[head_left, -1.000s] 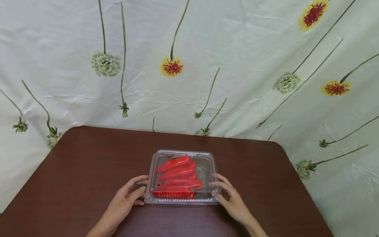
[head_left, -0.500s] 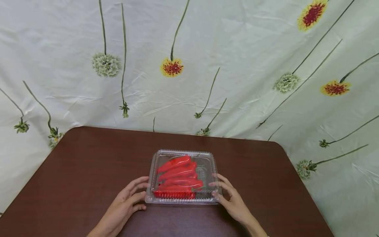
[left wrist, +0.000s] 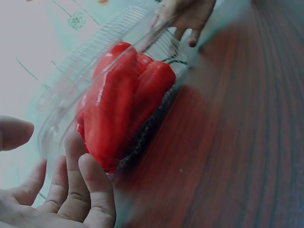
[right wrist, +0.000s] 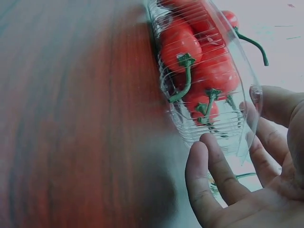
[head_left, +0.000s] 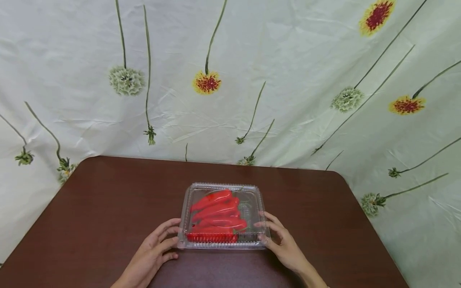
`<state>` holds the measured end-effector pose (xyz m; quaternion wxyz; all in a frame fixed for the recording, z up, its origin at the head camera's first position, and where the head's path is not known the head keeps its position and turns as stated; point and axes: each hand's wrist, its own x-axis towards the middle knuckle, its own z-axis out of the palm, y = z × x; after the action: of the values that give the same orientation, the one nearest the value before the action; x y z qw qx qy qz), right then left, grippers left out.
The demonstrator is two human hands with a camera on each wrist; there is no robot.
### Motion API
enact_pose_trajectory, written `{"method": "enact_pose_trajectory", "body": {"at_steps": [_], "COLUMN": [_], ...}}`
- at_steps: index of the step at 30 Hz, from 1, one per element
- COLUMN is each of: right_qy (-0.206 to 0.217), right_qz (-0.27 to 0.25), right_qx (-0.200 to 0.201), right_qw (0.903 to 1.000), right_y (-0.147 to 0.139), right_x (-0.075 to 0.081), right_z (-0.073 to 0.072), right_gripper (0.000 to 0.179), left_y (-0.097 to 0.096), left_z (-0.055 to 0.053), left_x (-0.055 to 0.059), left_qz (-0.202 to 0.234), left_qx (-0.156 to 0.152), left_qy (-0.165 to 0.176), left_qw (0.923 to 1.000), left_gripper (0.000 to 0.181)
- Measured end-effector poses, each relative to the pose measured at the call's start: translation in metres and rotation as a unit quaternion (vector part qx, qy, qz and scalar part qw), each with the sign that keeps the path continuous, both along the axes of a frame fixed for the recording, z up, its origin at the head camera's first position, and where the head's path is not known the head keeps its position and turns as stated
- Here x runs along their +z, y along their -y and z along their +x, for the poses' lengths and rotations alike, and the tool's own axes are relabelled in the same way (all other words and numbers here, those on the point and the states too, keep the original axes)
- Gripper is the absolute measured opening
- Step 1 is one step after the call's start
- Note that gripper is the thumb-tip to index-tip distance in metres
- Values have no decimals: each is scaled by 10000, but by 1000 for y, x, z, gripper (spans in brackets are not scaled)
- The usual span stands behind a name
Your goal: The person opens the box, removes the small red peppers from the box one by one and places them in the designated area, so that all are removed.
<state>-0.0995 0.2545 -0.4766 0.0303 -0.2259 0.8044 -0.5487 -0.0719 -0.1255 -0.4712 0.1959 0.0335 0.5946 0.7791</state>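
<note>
A clear hinged plastic container with ribbed sides sits on the table, holding several long red peppers with green stems. My left hand is at its left side, fingers loosely spread and fingertips right at the rim. In the left wrist view the thumb stands apart from the plastic. At the right side, my right hand holds the container's edge. Its thumb lies on the rim, and some fingertips show through the clear plastic.
The dark red-brown wooden table has rounded far corners. Behind it hangs a pale cloth printed with flowers on long stems, running round to the right side too.
My left hand has slid slightly toward me, its fingers spreading wider and its lowest finger dropping away from the container. The right hand and the container stay in place.
</note>
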Motion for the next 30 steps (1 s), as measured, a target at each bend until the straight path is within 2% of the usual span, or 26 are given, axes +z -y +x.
{"method": "enact_pose_trajectory", "body": {"at_steps": [6, 10, 13, 21, 25, 28, 30], "right_qy": [-22, -84, 20, 54, 12, -16, -20], "right_qz": [-37, -53, -145, -72, -64, -57, -13], "right_qx": [5, 63, 104, 45, 55, 44, 19], "right_qw": [10000, 9999, 9998, 9999, 10000, 10000, 10000], "right_y": [0, -1, 0, 1, 0, 0, 0], "right_x": [3, 3, 3, 1, 0, 0, 0], "right_z": [0, 1, 1, 1, 1, 0, 1], "right_gripper": [28, 27, 27, 27, 27, 28, 28], "left_y": [-4, -4, -5, -12, -15, -19, -23], "left_z": [1, 2, 3, 7, 8, 9, 10], "left_x": [-4, -4, -4, -5, -4, -3, -1], "left_qz": [-221, -72, 38, -110, -115, -260, -565], "left_qx": [205, 165, 200, 738, 874, 989, 1193], "left_qy": [-148, 144, 211, -163, -455, -776, -858], "left_qw": [9994, 9997, 9996, 9971, 9951, 9917, 9875], "left_gripper": [44, 40, 39, 42, 49, 60, 67]}}
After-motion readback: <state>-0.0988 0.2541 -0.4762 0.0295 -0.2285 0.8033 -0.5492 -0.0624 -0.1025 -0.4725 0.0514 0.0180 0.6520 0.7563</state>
